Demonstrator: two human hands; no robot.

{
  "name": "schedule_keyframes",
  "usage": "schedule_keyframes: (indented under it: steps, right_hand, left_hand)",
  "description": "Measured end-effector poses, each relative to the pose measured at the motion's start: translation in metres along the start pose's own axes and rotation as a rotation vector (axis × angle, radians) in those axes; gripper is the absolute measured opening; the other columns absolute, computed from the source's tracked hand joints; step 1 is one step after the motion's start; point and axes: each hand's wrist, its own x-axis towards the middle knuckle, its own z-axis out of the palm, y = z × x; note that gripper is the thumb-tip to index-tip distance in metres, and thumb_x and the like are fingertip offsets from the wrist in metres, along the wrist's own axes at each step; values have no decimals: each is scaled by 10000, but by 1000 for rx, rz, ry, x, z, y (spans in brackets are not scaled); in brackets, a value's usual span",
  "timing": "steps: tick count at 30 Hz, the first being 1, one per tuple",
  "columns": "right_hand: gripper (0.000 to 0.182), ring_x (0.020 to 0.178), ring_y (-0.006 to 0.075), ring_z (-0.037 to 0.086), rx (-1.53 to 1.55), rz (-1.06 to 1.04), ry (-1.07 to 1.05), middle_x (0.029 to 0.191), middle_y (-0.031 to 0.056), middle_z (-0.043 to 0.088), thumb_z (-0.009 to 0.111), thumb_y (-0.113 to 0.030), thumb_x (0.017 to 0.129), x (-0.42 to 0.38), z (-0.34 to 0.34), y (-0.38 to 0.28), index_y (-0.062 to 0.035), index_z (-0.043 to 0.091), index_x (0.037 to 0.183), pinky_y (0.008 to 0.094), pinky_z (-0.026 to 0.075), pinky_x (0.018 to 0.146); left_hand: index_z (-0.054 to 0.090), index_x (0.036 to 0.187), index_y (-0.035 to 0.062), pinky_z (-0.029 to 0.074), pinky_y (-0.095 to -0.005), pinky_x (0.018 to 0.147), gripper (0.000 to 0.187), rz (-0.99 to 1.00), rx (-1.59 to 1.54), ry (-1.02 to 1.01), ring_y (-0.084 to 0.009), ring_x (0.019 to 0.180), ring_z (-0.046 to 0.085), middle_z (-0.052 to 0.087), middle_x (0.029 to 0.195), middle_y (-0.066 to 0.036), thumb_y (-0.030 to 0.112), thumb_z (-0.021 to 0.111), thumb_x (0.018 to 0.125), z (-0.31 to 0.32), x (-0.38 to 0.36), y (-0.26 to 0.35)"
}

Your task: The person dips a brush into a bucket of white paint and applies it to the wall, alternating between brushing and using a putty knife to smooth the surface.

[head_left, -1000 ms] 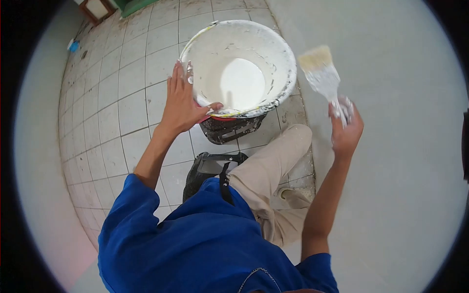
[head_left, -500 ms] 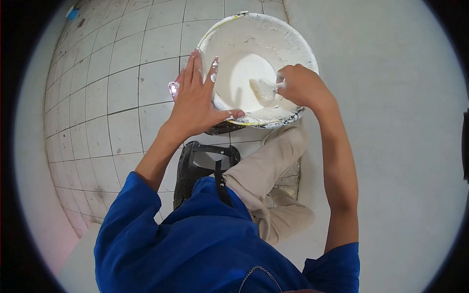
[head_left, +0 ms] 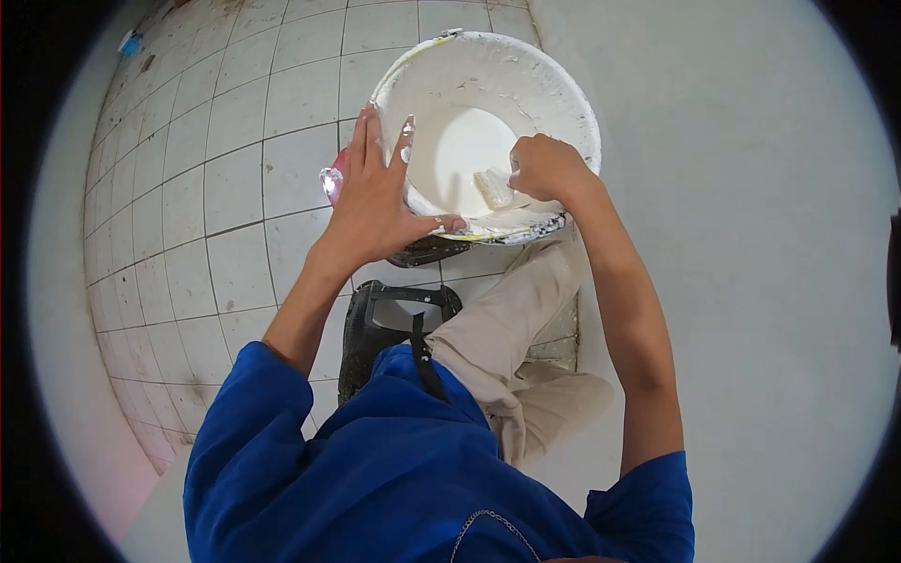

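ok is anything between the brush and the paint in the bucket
Nothing visible: the right hand holds the brush inside the bucket, over the paint. The left hand is at the rim, apart from the brush. Whether the bristles touch paint is hard to tell.

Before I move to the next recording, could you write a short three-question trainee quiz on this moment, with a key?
1. Which hand holds the brush?
2. True or false: the left hand has its fingers spread at the rim of the bucket.
3. Multiple choice: where is the brush's bristle end? a) On the floor tiles; b) inside the bucket; c) on the person's trousers.

Key: 1. The right hand. 2. True. 3. b.
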Motion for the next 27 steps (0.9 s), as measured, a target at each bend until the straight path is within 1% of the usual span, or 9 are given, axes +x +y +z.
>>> schedule_keyframes:
  steps: [3,6,9,12,15,18,21,24,27]
  right_hand:
    - [235,869,300,645,-33,21,8,921,159,655,580,-127,715,6,6,-3,-9,636,910,391,517,750]
    - [204,814,329,639,37,44,57,856,200,651,629,-156,678,10,13,-5,-12,664,818,403,508,724]
    - [215,860,314,642,63,102,81,938,170,645,577,-127,732,-11,7,0,-25,645,909,405,515,741]
    - [234,848,339,633,183,104,316,942,182,638,579,-139,746,-56,8,9,-26,628,945,406,509,735]
    - [266,834,363,623,306,181,468,917,209,631,582,-142,758,-99,14,11,-15,592,991,429,491,727]
    - [287,813,375,622,680,186,618,884,232,626,578,-124,767,-117,50,17,-4,555,1026,453,470,720]
    - [251,774,382,620,844,170,885,841,235,624,571,-98,783,-112,90,15,6,546,1010,445,464,694]
    - [212,739,358,625,1020,240,957,817,216,625,561,-92,808,-109,105,2,10,534,992,399,467,673]
    - [181,728,324,627,1130,253,1025,805,197,626,554,-95,837,-102,112,-7,11,522,980,370,463,659]
  left_hand:
    - [262,1376,-68,179,-522,1076,1184,15,6,13,-461,1358,42,62,1409,-385,641,734,555,2,-1,0]
    - [266,1371,-78,177,-522,1075,1189,27,-20,15,-479,1350,57,69,1396,-403,651,730,555,0,0,2]
    - [259,1374,-77,178,-532,1070,1192,24,-24,7,-483,1349,56,71,1394,-406,655,727,558,1,1,0]
    - [254,1379,-70,172,-539,1069,1186,22,-24,7,-482,1350,50,70,1396,-402,665,714,569,1,0,1]
    - [256,1382,-61,167,-540,1070,1175,24,-8,3,-481,1351,43,70,1397,-400,675,699,581,3,1,0]
    - [257,1383,-56,166,-539,1070,1165,22,5,7,-481,1351,36,69,1397,-401,679,691,590,4,0,-2]
    - [255,1382,-58,168,-536,1071,1164,24,10,3,-482,1350,31,63,1397,-402,680,688,594,5,0,0]
    - [253,1381,-62,175,-528,1072,1165,34,22,13,-484,1349,25,57,1398,-402,682,686,596,5,-1,0]
    - [254,1378,-65,184,-518,1073,1160,40,35,15,-481,1350,23,52,1399,-402,680,686,600,4,-1,1]
